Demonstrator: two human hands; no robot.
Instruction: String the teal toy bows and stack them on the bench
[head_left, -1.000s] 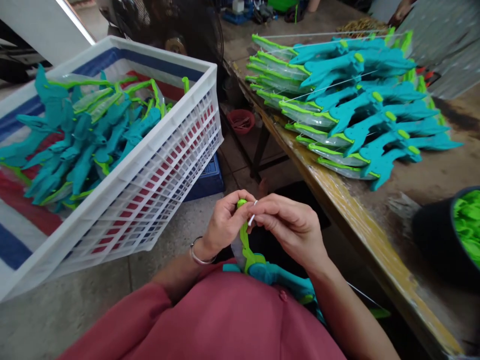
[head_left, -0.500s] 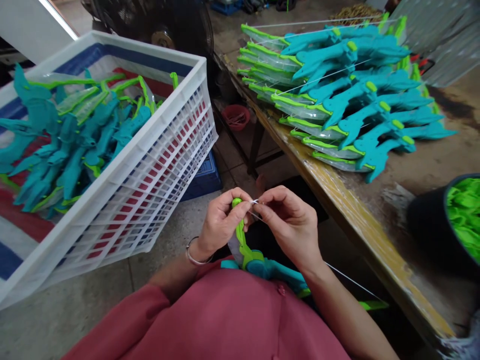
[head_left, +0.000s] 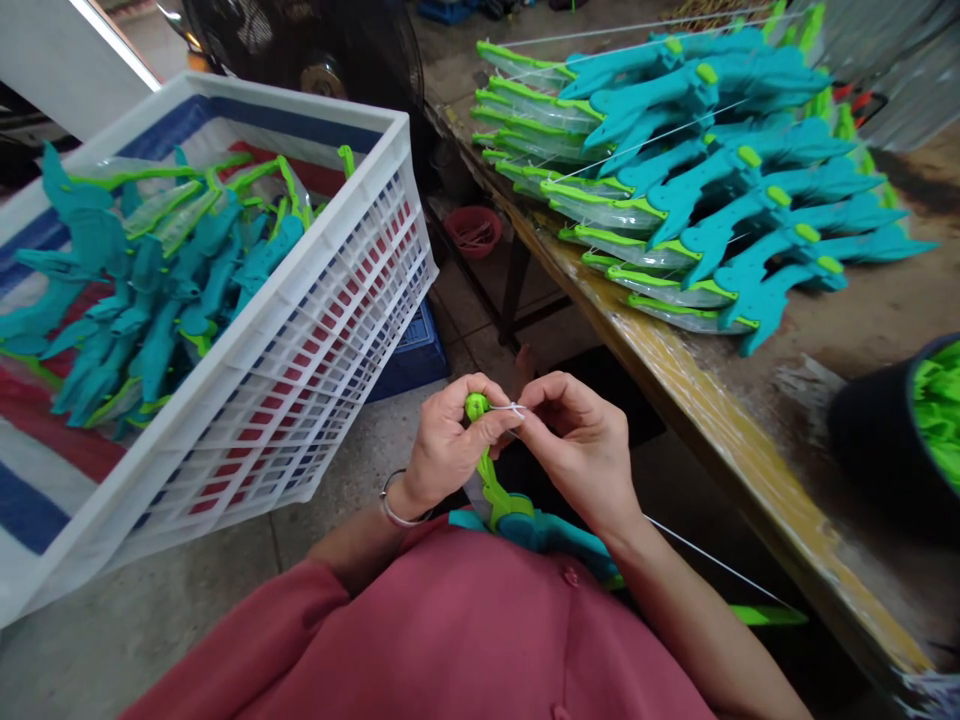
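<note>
In my lap lies a turquoise and green plastic toy bow (head_left: pixel 517 525), partly hidden by my hands and shirt. My left hand (head_left: pixel 454 445) is closed around its green tip, the thumb and forefinger also pinching a white string (head_left: pixel 508 407). Just to the right, my right hand (head_left: pixel 581 440) pinches that string near a small crossing or knot, its fingertips almost touching the left thumb. More of the string runs from under my right forearm to the bow's other green end at lower right.
A white plastic crate (head_left: pixel 300 400) on the left holds a heap of similar bows. Several strung bows (head_left: pixel 720 200) lie stacked on the worn table (head_left: pixel 810 400) at right, near a black bucket (head_left: pixel 870 440) of green pieces. A red bowl (head_left: pixel 472 232) stands below, beyond the table edge.
More string now shows between the bow's green tip and my fingertips, with the crossing farther right. Both hands keep their pinch. The view has shifted slightly.
</note>
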